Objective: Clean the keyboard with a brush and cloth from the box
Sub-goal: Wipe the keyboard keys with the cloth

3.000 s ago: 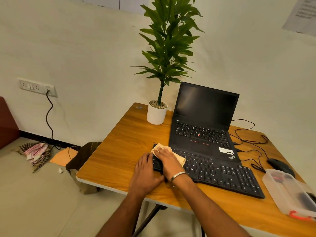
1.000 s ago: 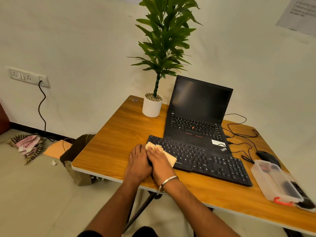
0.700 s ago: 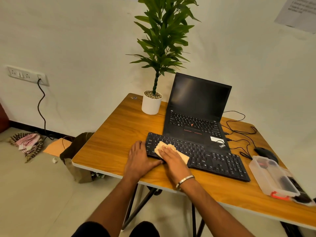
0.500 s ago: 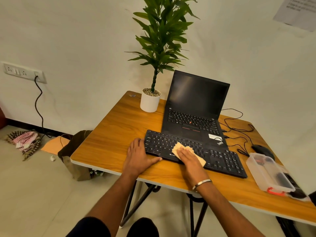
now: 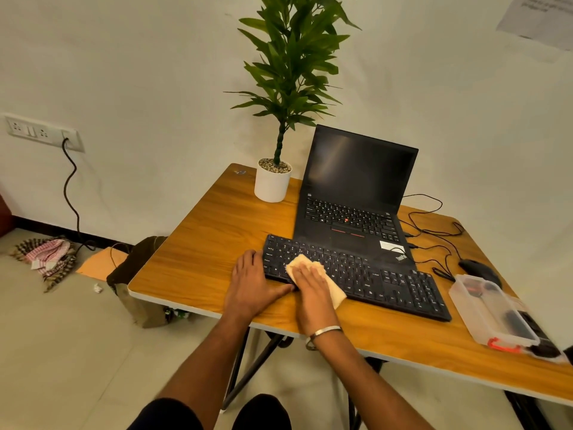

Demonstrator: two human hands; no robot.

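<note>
Cloth (image 5: 313,276) slid left, laptop (image 5: 356,212) seemingly ThinkPad

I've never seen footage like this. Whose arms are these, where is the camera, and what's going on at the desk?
There is no machine here: the camera sits on a person's head, looking down at their own two hands. The right hand presses a pale cloth flat onto a black keyboard. The left hand rests at the keyboard's left end, seemingly steadying it. On the wooden table also stand an open laptop, a potted plant, a mouse and a clear plastic box.
</note>
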